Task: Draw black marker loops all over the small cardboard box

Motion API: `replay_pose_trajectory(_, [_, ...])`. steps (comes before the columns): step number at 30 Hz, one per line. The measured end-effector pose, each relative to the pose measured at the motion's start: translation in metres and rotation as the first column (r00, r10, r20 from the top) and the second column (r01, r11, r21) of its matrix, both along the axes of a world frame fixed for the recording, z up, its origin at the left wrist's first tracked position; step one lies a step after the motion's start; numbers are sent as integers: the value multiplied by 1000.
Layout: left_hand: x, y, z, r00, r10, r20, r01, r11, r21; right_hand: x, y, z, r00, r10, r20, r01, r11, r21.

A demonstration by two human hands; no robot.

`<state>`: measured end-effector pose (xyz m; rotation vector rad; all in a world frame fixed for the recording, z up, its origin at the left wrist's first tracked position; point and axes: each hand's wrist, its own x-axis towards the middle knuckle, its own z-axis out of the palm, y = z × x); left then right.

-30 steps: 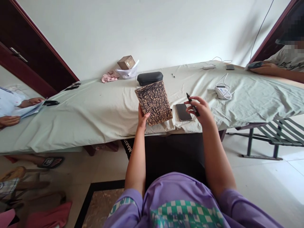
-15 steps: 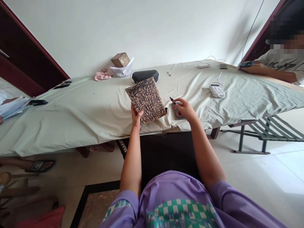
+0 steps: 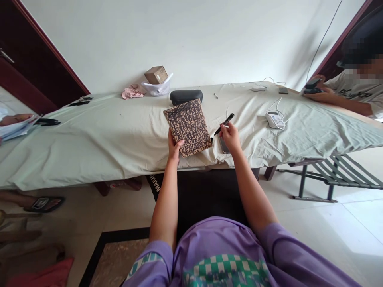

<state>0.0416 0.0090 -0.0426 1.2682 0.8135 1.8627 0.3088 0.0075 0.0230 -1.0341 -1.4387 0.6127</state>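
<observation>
Head view here: the left hand (image 3: 173, 146) has its fingers clamped on the lower left corner of a brown cardboard piece (image 3: 188, 126) that's scribbled all over with black loops. The card is tilted up off the surface (image 3: 104, 135), close to the near edge and roughly mid-length of it. The right hand (image 3: 229, 135) is pinching a black marker (image 3: 224, 124) between thumb and fingers, tip pointing down-left toward the card's right edge, not touching it as far as I can see. Right under that hand there's a dark phone (image 3: 224, 145) lying flat, mostly covered by the hand.

The surface is draped in a pale green sheet, pretty wrinkled. Toward the far edge, just behind the card, sits a black oblong case (image 3: 186, 97). Left of that, near the far edge, is a clear plastic tub (image 3: 156, 89) with a small cardboard box (image 3: 156, 74) perched on top, and a pink cloth (image 3: 131, 92) just beside it. Off to the right there's a white device (image 3: 274, 118) with a white cable curling off it.

At the far right corner another person's hand (image 3: 319, 95) is holding something dark. At the left end, someone else's arm rests by some papers, with a black object (image 3: 48, 122) near them.
</observation>
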Motion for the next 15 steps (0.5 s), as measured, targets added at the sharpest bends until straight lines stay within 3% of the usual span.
replay_pose_trajectory(5, [-1,1,-1,999,-18,33,18,1000,-9,-6,7,-10,985,-19,172,15,1000,25])
replay_pose_trajectory(9, [-1,1,-2,999,-19,32,19,1000,-3,-12,10,-21,953,-32,302,43,999,-30])
replay_pose_trajectory(15, [-1,0,-2,1000,-7,-29,7,1000,-2,-16,15,-34,917,-54,396,84,995,-59])
